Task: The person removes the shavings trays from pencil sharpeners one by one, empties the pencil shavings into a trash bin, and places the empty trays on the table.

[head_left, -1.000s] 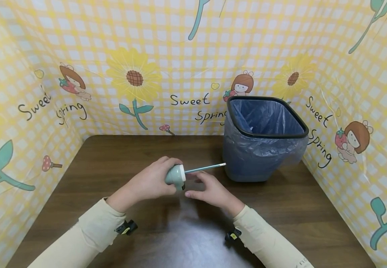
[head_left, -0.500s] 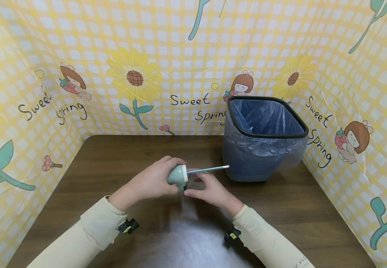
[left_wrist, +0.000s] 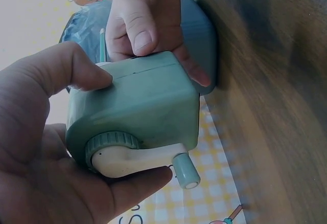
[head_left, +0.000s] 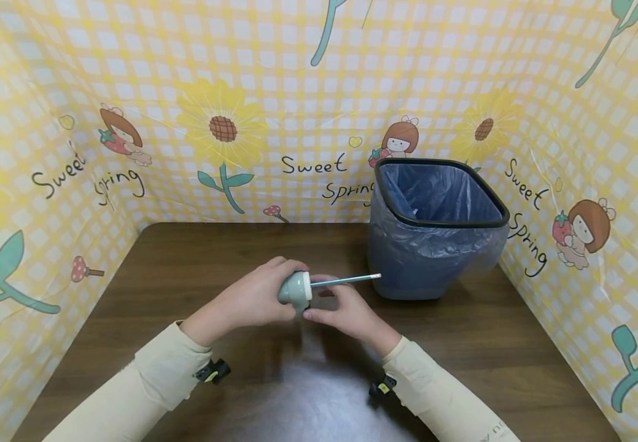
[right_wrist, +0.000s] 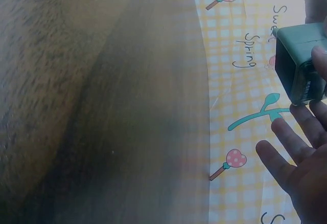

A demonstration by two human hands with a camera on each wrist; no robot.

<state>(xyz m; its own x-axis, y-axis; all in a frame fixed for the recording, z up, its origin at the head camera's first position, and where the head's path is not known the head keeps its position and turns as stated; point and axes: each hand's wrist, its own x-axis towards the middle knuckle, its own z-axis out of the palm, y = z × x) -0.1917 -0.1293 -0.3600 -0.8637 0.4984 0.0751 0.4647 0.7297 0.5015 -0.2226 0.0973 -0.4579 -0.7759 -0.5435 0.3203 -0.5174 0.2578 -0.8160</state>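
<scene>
My left hand grips a green hand-crank pencil sharpener above the table, its fingers wrapped around the body. In the left wrist view the white crank arm with its green knob faces the camera. From the sharpener's white-rimmed end a light blue pencil sticks out to the right, eraser end outward. My right hand pinches the sharpener's dark end between thumb and forefinger, with the other fingers spread. The pencil's inner end is hidden inside the sharpener.
Behind the right hand stands a blue bin with a black rim, lined with a plastic bag. Both hands are over a dark wooden table. Yellow checked cloth with printed flowers surrounds it on three sides.
The sharpener, with the pencil in it, has shifted slightly to the right in my left hand. My right thumb has closed in on its end; the bin has stayed put.
</scene>
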